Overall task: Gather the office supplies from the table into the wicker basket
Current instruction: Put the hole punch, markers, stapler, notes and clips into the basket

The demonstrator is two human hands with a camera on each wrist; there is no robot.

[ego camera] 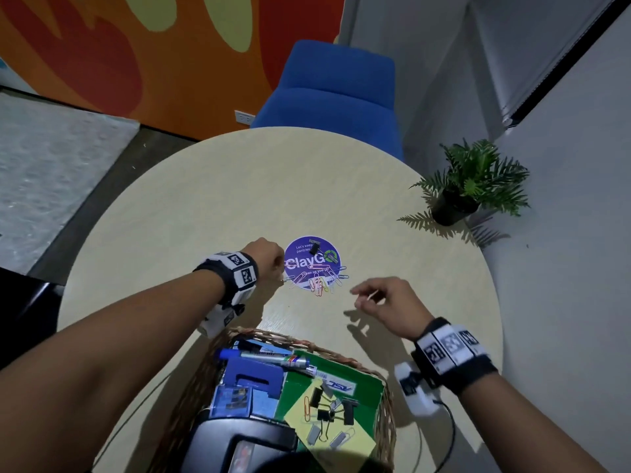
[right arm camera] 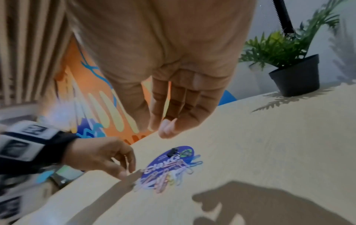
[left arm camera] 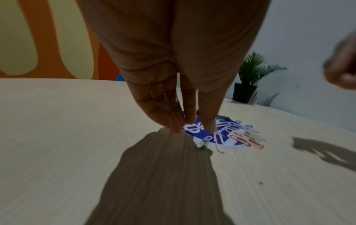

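From the head view, the round, pale wood-grain surface (ego camera: 211, 199) carries a glossy purple sticker (ego camera: 312, 262) with a loose heap of thin wire paper clips (ego camera: 319, 283) and one black binder clip (ego camera: 316, 247) on it. The woven wicker basket (ego camera: 205, 370) sits at the near edge, cut off below, holding a marker, a blue card, a green box and more clips. The left hand (ego camera: 269, 261) curls down at the sticker's left rim; whether it pinches a clip I cannot tell. The right hand (ego camera: 386, 305) hovers to the right, fingers loosely bent, empty.

The left wrist view shows straight fingertips (left arm camera: 210, 126) touching the surface beside a small, blurred metal piece.

The right wrist view is smeared; the relaxed fingers hang above the clips.
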